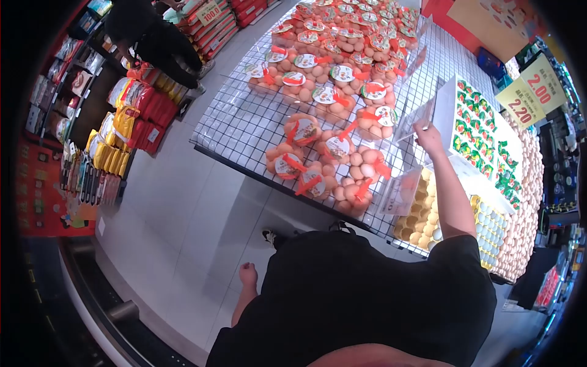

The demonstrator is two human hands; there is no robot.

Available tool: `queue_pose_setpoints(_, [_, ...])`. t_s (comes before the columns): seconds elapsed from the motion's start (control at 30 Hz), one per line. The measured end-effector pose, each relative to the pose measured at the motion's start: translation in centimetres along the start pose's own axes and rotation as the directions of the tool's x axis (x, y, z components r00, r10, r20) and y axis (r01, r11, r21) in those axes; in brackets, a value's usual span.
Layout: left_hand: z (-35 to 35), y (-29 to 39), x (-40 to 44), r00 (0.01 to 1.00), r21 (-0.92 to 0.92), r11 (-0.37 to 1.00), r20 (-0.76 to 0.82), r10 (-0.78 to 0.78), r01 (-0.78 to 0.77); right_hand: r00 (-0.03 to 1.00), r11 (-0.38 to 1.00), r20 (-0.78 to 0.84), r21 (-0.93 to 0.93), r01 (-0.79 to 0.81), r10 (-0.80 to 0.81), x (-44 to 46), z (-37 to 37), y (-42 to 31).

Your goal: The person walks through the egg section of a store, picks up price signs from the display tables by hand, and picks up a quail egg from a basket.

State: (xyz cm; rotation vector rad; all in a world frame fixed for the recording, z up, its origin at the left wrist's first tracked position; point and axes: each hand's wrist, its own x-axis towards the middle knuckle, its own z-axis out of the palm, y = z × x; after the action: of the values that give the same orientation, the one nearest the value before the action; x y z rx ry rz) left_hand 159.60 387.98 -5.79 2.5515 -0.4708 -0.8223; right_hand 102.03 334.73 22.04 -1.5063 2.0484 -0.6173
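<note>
My right hand [429,137] reaches forward over the wire-grid display table [229,125], its fingers closed on the edge of a clear plastic panel [417,120]. Left of that panel lie several net bags of brown eggs [337,147] with red tags and round white labels. Just right of it stands a white box of eggs in green wrapping [474,125]. A second clear panel [400,194] with faint print stands nearer my body. Low at my side hangs my left hand [247,275], fingers curled in, with nothing visible in it.
Egg trays [420,217] and a mass of loose eggs [520,226] fill the table's right side. Yellow price signs [532,92] rise behind them. A person in dark clothes [156,37] bends near red and yellow bags [137,107] at left. Grey tiled floor [177,214] lies between.
</note>
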Motion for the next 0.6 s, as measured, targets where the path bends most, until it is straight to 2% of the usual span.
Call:
queue_pose_setpoints(0.07, [0.0,-1.1,5.3,0.999,-0.146,0.989,0.029,-0.012,0.016,0.998,0.998,-0.045,-0.032,-0.052,0.05,-1.5,-1.6,-1.8])
queue_pose_setpoints(0.1, [-0.6,-1.0,7.1,1.0,-0.164,0.986,0.026,0.01,-0.006,0.995,0.996,-0.07,-0.046,-0.073,0.07,-2.1,-2.6,-2.8])
queue_pose_setpoints(0.17, [-1.5,-0.7,9.7,0.999,-0.197,0.979,0.017,0.048,-0.044,0.976,0.993,-0.217,-0.114,-0.036,0.011,-1.5,-3.4,-1.7])
queue_pose_setpoints(0.3, [-6.0,0.4,12.1,0.996,-0.127,0.992,0.08,0.029,-0.019,0.913,0.982,-0.408,-0.165,-0.091,0.016,-6.5,-6.0,-7.8])
queue_pose_setpoints(0.37, [-8.7,0.2,12.8,0.994,-0.058,0.998,0.11,0.015,-0.009,0.849,0.998,-0.526,-0.068,0.016,-0.05,-7.8,-6.1,-9.0])
queue_pose_setpoints(0.47, [-10.7,-4.1,15.8,0.986,-0.04,0.999,0.165,0.029,-0.022,0.77,0.99,-0.624,-0.071,0.119,-0.137,-10.9,-4.6,-11.7])
queue_pose_setpoints(0.6, [-14.7,-7.0,17.9,0.964,0.057,0.998,0.265,-0.004,-0.012,0.779,0.988,-0.607,-0.107,0.115,-0.157,-16.0,-1.3,-16.0])
